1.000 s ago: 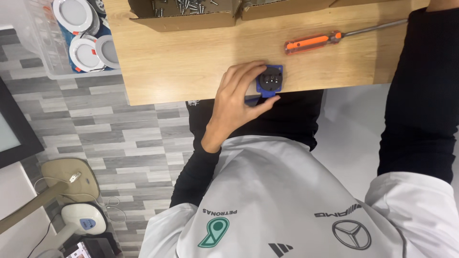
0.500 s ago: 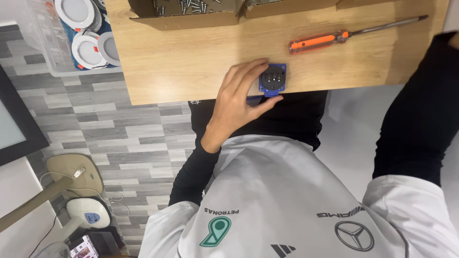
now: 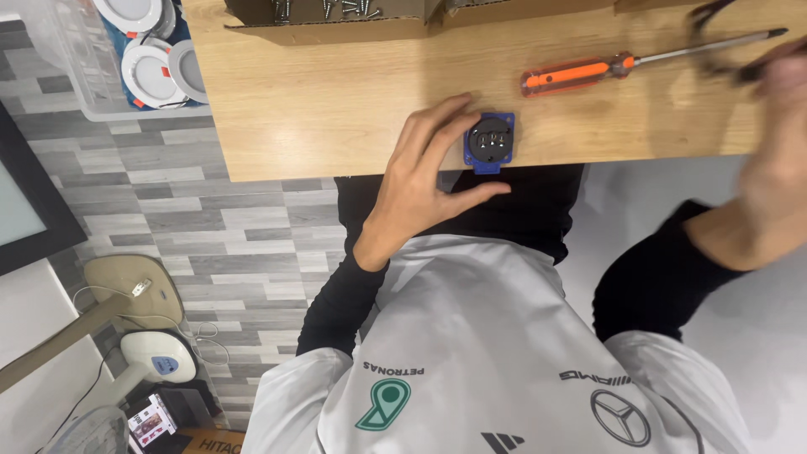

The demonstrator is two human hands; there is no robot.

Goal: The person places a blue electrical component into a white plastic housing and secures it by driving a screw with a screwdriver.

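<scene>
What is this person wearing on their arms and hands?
Both hands are bare: no gloves, rings or watch show on the left hand or the blurred right hand. Each arm has a long black sleeve ending at the wrist, under the short white sleeves of a printed shirt.
</scene>
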